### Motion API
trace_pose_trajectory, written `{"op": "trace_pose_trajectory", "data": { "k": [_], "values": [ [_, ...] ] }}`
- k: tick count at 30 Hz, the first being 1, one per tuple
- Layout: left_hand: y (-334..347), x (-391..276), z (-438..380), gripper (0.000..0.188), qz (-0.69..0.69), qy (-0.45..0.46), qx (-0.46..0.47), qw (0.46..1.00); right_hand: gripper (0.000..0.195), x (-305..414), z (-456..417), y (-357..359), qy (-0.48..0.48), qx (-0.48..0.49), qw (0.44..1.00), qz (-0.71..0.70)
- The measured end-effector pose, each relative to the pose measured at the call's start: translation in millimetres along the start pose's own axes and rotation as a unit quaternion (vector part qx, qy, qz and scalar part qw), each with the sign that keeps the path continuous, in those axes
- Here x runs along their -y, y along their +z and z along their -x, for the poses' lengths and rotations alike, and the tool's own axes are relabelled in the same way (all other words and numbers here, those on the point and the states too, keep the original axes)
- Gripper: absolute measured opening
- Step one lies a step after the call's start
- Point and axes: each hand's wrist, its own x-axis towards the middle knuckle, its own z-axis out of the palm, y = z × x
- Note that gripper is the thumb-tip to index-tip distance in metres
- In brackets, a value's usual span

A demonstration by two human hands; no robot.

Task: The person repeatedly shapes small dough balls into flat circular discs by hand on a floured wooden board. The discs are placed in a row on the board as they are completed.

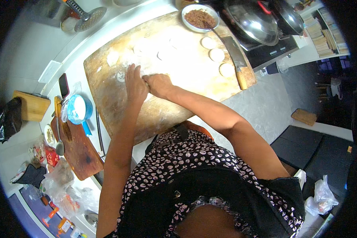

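My left hand [136, 85] lies over a floured wooden board [107, 98], its fingers stretched out. Against its thumb side rests my right hand [159, 85], with curled fingers. A small pale patch shows just below where they meet, perhaps dough; what lies under the palms is hidden. Ahead of the fingertips are a flattened dough piece [113, 58] and several others, partly lost in glare. Toward the right of the board sit three round dough pieces, the nearest being a dough round [227, 70]. Beside them lies a cleaver [235, 52] with a wooden handle.
At the board's far edge stands a white bowl [185, 26] of minced filling with a utensil in it. A lidded wok [253, 20] is on the stove beyond. On the left are a blue pan [87, 108] of flour, a phone [64, 85] and a brown cutting board [80, 154].
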Motion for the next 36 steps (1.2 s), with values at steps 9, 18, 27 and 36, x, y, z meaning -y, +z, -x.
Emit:
{"op": "trace_pose_trajectory", "data": {
  "k": [9, 18, 27, 36],
  "values": [
    [-1.8, -19.2, 71.3, 0.044, 0.014, 0.054, -0.017, 0.998, 0.045, 18.8, 51.2, -12.4, 0.027, 0.042, 0.998, -0.032],
    [-14.8, -25.0, 61.2, 0.042, 0.207, -0.13, 0.009, 0.97, 0.021, 14.3, 51.7, -10.7, -0.072, -0.008, 0.994, -0.082],
    [2.3, 7.0, -2.9, 0.043, 0.009, 0.053, -0.003, 0.999, 0.026, 11.0, 3.0, -20.3, 0.036, 0.05, 0.998, 0.002],
    [-7.8, -8.8, 46.3, 0.044, 0.02, 0.074, -0.019, 0.997, 0.035, 20.2, 33.1, -8.9, 0.059, 0.067, 0.996, -0.03]
  ]
}}
